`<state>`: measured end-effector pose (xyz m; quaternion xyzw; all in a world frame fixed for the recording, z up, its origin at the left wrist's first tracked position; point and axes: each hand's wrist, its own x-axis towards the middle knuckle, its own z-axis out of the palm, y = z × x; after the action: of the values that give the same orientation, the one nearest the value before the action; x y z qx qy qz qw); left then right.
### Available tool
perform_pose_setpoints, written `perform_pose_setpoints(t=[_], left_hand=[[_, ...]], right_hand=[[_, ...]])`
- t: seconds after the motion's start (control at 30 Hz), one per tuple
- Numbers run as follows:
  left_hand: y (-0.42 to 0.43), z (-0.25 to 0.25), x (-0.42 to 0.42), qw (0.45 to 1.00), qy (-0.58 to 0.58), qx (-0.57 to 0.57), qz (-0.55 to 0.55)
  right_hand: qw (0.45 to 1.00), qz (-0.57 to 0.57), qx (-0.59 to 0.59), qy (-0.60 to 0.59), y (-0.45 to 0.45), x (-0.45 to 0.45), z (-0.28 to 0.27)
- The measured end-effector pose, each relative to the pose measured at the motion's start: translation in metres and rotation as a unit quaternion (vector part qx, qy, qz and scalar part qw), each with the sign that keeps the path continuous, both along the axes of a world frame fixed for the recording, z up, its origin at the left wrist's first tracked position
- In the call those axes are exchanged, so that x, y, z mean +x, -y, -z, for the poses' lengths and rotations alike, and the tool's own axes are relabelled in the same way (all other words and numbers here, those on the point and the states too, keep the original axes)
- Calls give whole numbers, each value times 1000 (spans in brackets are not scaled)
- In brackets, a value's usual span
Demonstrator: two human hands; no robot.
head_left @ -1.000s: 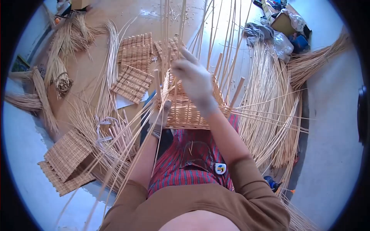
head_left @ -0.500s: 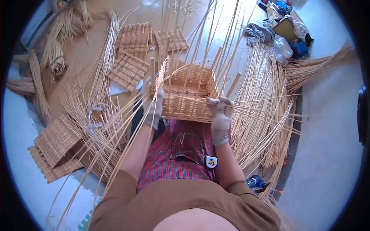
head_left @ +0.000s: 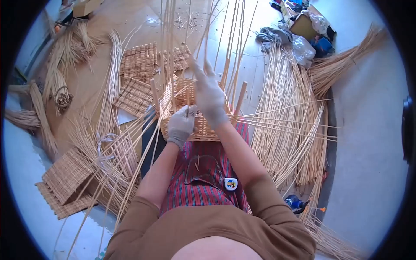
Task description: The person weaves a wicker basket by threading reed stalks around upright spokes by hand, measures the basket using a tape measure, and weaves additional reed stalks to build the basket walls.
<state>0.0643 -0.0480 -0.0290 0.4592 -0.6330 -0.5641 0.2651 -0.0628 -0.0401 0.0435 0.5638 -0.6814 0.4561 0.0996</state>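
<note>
Pale flooring (head_left: pixel 138 15) is stretching out under scattered weaving materials, with long loose bundles (head_left: pixel 286 130) of thin stems lying to the right and flat woven panels (head_left: pixel 138 60) lying beyond the lap to the left. Close to the body, an unfinished woven basket (head_left: pixel 208 131) is resting at the far end of a red striped cloth (head_left: pixel 193 195) covering the lap, its open side facing up and wooden stakes (head_left: pixel 241 99) rising from its corners. Many thin strands are standing up from its walls, while others are fanning out sideways to the left and right. The gloved left hand (head_left: pixel 181 123) is staying close against the near rim, its fingertips closing on an upright strand (head_left: pixel 188 93) — the thumb and fingers bunching together around it. The gloved right hand (head_left: pixel 210 97) is hovering above the basket with its fingers reaching up and away among the uprights; they are blurring, so whether they are grasping a strand cannot be told. A round white tape measure (head_left: pixel 231 184) is lying on the striped cloth — well apart from both hands
</note>
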Motion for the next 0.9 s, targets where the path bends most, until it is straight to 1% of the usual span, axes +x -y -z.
perform_pose_setpoints(t=[0.03, 0.07, 0.13, 0.17, 0.2, 0.23, 0.27, 0.3, 0.33, 0.37, 0.43, 0.47, 0.53, 0.57, 0.63, 0.67, 0.7, 0.73, 0.77, 0.8, 0.83, 0.87, 0.9], left_hand=[[3, 0, -1, 999, -6, 47, -16], [3, 2, 1, 999, -9, 47, -18], [12, 11, 4, 999, -18, 34, 21], [14, 17, 6, 997, -65, 28, 39], [14, 1, 9, 997, -64, 21, 46], [12, -15, 9, 996, -61, 18, 57], [15, -14, 3, 994, -98, -5, 42], [20, -11, -4, 992, -10, -125, 19], [27, -7, -9, 967, 81, -242, -1], [30, -4, -15, 969, 131, -208, -15], [30, -3, -21, 958, 186, -214, -44], [25, -6, -18, 955, 172, -235, -62], [18, -6, -11, 978, 27, -167, -119], [16, -1, -10, 939, -77, -292, -167], [-4, -32, -20, 908, -282, -277, -140], [-9, -31, -33, 950, -204, -228, -63], [-15, -30, -45, 975, -114, -190, 22], [-16, -16, -64, 992, -7, -77, 98], [-21, -12, -75, 994, -17, -2, 111], [-27, -6, -80, 989, -23, 76, 121], [-25, 15, -87, 996, -15, -6, 89], [-26, 32, -89, 995, -6, -85, 59], [-31, 8, -83, 997, 8, -40, 67]], right_hand=[[998, -5, 18, 62, 4, -1, 0], [992, -6, 33, 124, 8, -2, 0], [977, -48, -52, 201, -31, -22, 19], [965, -70, -95, 236, -50, -31, 28], [917, -107, -160, 349, -76, -34, 46], [879, -97, -173, 433, -96, -33, 69], [832, -81, -185, 517, -110, -35, 83], [846, -48, -127, 516, -118, -34, 75], [854, -14, -70, 515, -124, -31, 68], [859, -54, -133, 491, -118, -22, 71], [929, -155, -91, 323, -117, 10, 49], [924, -184, -54, 331, -121, 16, 44], [831, -134, -59, 536, -127, -26, 34], [855, -7, -62, 515, -135, -45, 29], [847, 36, -112, 518, -155, -88, 46], [866, 35, -106, 487, -156, -91, 52], [864, 45, -80, 494, -153, -83, 36], [862, 52, -61, 500, -141, -78, 18], [915, 28, -38, 400, -124, -93, 24], [980, 20, -20, 195, -101, -97, 8], [1000, 14, 1, -15, -78, -93, -13], [986, 77, 12, -145, -62, -88, -34], [951, 138, 23, -274, -53, -83, -47]])
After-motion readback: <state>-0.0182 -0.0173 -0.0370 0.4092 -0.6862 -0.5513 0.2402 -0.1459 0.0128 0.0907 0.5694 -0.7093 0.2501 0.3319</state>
